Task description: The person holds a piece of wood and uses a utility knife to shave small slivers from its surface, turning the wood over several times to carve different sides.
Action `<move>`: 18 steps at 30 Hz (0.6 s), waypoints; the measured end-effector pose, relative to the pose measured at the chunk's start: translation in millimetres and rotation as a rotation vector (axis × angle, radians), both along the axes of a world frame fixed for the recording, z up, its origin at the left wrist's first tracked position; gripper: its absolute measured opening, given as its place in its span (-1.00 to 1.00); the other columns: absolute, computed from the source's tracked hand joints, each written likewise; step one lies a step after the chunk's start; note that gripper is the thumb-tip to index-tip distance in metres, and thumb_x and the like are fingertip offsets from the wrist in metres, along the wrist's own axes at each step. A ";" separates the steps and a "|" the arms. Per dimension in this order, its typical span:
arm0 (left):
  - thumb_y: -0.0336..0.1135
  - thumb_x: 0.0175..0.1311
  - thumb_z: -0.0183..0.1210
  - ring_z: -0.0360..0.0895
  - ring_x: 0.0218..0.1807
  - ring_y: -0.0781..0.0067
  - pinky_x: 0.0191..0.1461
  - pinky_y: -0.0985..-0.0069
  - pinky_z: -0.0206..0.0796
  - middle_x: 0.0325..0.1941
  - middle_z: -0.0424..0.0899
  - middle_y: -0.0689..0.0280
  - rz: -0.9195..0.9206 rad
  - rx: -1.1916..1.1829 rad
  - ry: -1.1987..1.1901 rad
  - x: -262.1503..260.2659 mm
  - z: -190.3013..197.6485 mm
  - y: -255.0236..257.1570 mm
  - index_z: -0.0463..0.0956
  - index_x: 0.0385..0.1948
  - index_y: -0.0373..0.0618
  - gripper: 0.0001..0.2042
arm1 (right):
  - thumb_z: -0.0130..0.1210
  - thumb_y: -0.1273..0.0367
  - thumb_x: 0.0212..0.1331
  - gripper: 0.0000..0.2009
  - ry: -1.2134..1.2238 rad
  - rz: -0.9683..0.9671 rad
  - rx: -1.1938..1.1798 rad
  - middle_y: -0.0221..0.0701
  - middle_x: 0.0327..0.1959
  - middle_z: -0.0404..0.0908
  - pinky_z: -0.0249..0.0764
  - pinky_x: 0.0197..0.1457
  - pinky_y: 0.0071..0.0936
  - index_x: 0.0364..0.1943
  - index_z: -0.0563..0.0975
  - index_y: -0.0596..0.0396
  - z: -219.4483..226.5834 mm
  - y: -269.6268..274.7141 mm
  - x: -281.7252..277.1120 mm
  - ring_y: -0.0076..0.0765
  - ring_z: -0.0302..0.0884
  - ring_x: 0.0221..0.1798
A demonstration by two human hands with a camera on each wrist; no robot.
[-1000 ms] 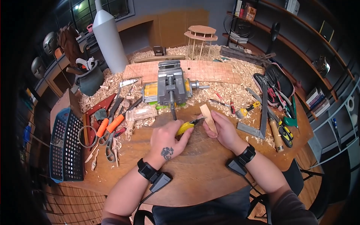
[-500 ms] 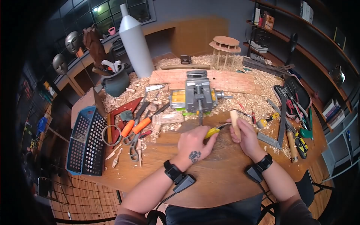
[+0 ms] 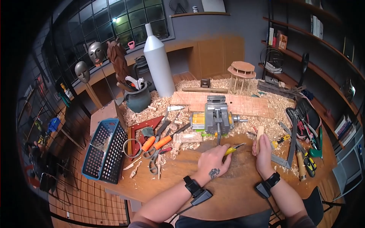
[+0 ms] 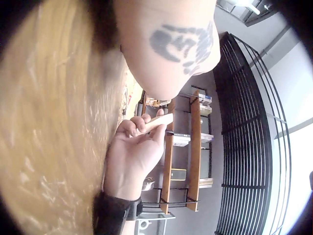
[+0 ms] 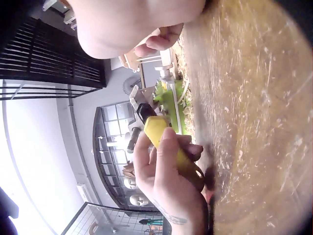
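In the head view my left hand [image 3: 213, 161] grips a yellow utility knife [image 3: 230, 151], its blade pointing right toward the other hand. The right wrist view shows the thumb pressed along the yellow knife handle [image 5: 168, 149]. My right hand [image 3: 264, 156] holds a light wooden piece [image 3: 259, 138] upright between thumb and fingers. A gap separates the blade from the wood. In the left wrist view, the fingers and thumb of the right hand [image 4: 134, 155] pinch the pale wood [image 4: 159, 121].
A vise [image 3: 216, 115] stands behind the hands among wood shavings. Orange-handled tools [image 3: 162, 142] and a blue basket [image 3: 99, 161] lie to the left. To the right are a metal square [image 3: 280, 160], a wooden-handled tool [image 3: 301, 166] and a tool pouch [image 3: 310, 114].
The head view has shifted up and left, showing more of the window. The blade and the wood, close together before, now stand farther apart, and the wood is more upright.
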State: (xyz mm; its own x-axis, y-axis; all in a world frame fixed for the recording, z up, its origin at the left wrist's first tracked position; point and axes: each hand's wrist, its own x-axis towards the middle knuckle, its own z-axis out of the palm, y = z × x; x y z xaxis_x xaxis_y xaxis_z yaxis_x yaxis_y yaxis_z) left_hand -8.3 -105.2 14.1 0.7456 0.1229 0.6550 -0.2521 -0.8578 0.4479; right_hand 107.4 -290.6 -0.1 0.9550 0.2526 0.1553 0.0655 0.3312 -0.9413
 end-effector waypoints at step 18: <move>-0.34 0.23 0.23 0.52 -0.04 0.03 0.04 0.19 0.33 -0.18 0.55 0.11 -0.048 0.330 0.116 12.3 -17.4 -2.3 0.56 0.02 -0.20 -0.68 | -0.11 0.11 0.64 -0.76 0.010 -0.114 0.000 -0.63 -0.46 0.36 0.02 -0.48 -0.71 0.01 0.49 -0.10 -42.0 2.3 23.8 -0.75 0.15 -0.50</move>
